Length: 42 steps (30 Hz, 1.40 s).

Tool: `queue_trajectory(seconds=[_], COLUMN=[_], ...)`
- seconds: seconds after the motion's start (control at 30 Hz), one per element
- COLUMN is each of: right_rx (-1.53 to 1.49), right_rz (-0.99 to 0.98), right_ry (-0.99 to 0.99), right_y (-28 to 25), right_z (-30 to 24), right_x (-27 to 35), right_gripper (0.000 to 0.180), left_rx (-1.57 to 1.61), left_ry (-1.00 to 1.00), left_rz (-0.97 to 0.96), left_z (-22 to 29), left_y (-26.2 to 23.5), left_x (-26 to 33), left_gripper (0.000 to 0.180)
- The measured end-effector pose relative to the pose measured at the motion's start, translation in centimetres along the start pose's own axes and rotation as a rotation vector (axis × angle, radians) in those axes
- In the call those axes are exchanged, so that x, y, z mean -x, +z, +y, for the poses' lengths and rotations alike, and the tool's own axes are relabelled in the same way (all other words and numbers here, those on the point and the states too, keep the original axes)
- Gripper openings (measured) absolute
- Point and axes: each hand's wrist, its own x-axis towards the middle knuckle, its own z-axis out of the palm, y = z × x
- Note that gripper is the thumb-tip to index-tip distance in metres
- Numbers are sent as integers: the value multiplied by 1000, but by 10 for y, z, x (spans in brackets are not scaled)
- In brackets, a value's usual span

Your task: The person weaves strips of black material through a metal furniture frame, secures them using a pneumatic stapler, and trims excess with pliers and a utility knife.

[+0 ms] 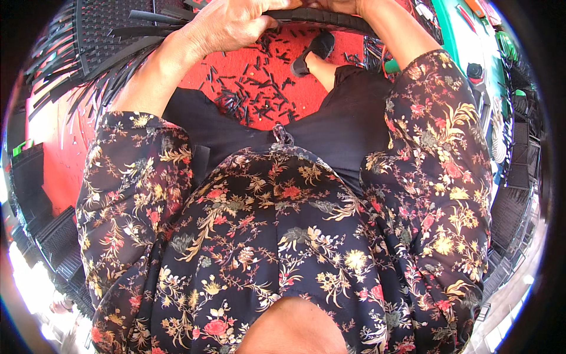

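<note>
A black woven piece point(124, 44) with many loose flat strips along its edge lies at the upper left. From it a curved black woven band point(330, 19) runs right, between my hands at the top edge. My left hand point(236, 26) is closed at the band's left part, thumb and fingers pressed together. Partly cut off by the top of the picture, my right hand point(345, 6) closes on the band from its far side. What the fingertips touch there is hidden.
Short black strip offcuts point(262, 97) litter the red floor point(206, 71) between my legs. A black shoe point(315, 52) stands beyond them. A green surface point(451, 29) with tools on it is at the upper right. Dark woven pieces point(59, 236) are stacked at the lower left.
</note>
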Motion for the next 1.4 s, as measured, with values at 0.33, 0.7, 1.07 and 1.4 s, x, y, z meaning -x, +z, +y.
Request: queue_trajectory(seconds=[0.33, 0.7, 1.07, 1.4], right_rx=[90, 521, 1129, 1181], right_rz=[-100, 7, 709, 836], right_ry=[90, 15, -882, -1021], right_y=[-4, 13, 81, 88], right_z=[-2, -2, 28, 36], right_x=[-8, 17, 75, 70], right_gripper=[14, 23, 21, 20], left_rx=[77, -30, 254, 261], left_ry=[-100, -21, -223, -219], left_rz=[-43, -13, -79, -56], left_z=[5, 4, -8, -10], left_y=[-7, 1, 22, 22], left_x=[-7, -2, 3, 3], left_gripper=[40, 26, 40, 38])
